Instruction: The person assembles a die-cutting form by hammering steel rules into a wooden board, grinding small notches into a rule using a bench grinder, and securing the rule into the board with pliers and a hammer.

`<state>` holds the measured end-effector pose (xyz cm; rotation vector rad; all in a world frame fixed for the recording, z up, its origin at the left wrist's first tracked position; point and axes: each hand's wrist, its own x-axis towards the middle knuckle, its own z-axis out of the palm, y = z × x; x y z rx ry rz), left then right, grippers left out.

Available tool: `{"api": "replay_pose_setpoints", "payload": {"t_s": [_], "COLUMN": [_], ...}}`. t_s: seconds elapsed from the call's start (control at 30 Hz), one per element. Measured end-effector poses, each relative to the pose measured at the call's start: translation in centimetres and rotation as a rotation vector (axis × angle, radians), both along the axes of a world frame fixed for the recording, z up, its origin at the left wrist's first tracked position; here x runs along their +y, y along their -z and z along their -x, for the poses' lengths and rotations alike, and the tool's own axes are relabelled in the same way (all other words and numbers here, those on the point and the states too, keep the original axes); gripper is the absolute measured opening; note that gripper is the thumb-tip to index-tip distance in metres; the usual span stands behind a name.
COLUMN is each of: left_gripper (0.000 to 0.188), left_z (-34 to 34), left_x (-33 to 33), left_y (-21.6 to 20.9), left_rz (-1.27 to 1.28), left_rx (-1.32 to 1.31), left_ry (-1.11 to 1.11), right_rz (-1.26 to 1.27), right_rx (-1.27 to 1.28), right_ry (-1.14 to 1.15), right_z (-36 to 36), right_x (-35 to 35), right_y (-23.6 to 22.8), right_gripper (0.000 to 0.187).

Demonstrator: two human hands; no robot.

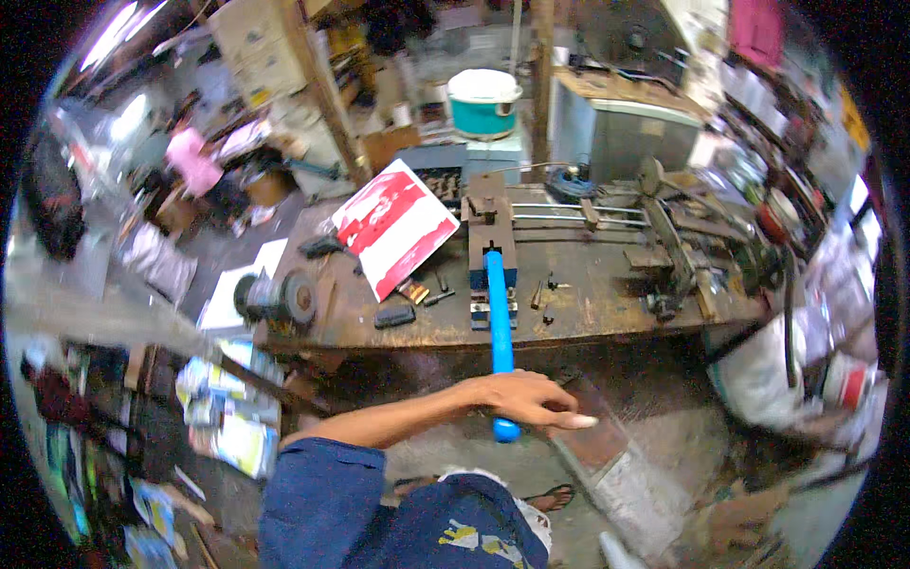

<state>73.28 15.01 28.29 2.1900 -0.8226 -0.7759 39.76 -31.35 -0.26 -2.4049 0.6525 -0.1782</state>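
My left arm, in a dark blue sleeve, reaches in from the lower left and across to the middle. My left hand (536, 399) lies palm down across the lower part of a long blue bar (500, 322). Its thumb stretches to the right, apart from the half-bent fingers, which lie beyond the bar rather than round it. Whether the palm touches the bar is hidden. The bar's rounded end shows just below the hand, and its far end meets a dark metal bench vise (486, 213). My right hand is out of view.
A worn workbench (417, 327) carries a bench grinder (289, 299), a red-and-white sheet (403, 228), a black case (394, 316) and small tools. Two metal rods (569, 211) run right. A teal bucket (482, 104) stands behind. White sacks (758, 379) sit at right. A person (194, 152) is at far left.
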Motion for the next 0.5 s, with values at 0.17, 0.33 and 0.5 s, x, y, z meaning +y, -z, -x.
{"api": "replay_pose_setpoints", "payload": {"t_s": [0.17, 0.33, 0.5], "left_gripper": [0.044, 0.046, 0.039], "left_z": [3.3, -2.8, -14.9], "left_x": [2.7, -0.6, 0.5], "left_y": [1.4, 0.9, 0.4], "left_rz": [0.274, 0.132, 0.039], "left_rx": [0.051, 0.261, 0.104], "left_ry": [-0.594, -0.56, -0.558], "right_rz": [0.053, -0.015, -0.528], "right_rx": [0.015, -0.127, -0.401], "right_ry": [-0.113, -0.268, -0.498], "right_z": [-19.9, -39.6, -55.6], "right_x": [-2.2, -12.8, 4.2], "right_y": [-13.7, -16.3, -31.2], "right_gripper": [0.024, 0.022, 0.035]}}
